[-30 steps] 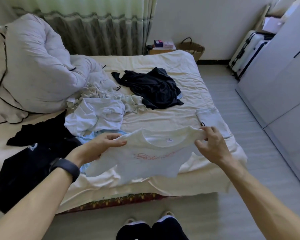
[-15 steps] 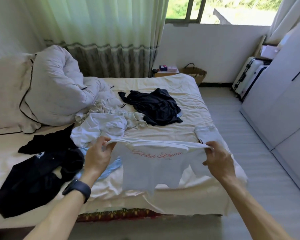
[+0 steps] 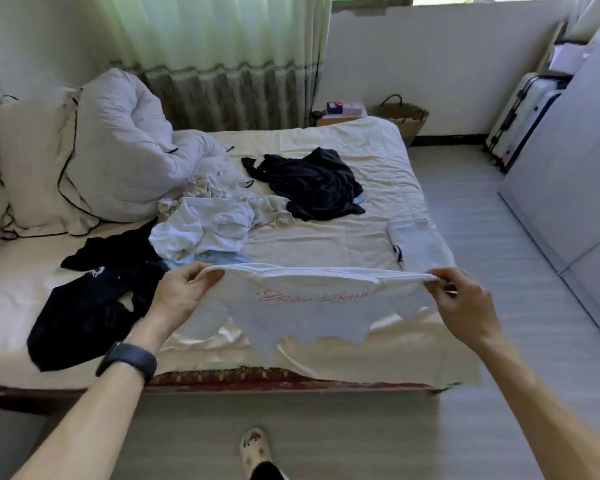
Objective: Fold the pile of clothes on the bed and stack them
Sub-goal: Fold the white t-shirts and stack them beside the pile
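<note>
- On the floor nearest the camera, a slippered foot [image 3: 255,445] stood before the bed [image 3: 326,244].
- Above the bed's near edge, the left hand [image 3: 182,294] and right hand [image 3: 461,303] each pinched a top corner of the white T-shirt [image 3: 309,306], which was stretched between them and hanging in the air.
- To its left, a black garment [image 3: 90,306] sprawled on the sheet.
- Beyond, a heap of white clothes [image 3: 205,226] lay mid-bed, with a folded pale piece [image 3: 416,240] at the right edge.
- Farther back lay a dark crumpled garment [image 3: 312,185], and at far left a bunched duvet [image 3: 118,150].
</note>
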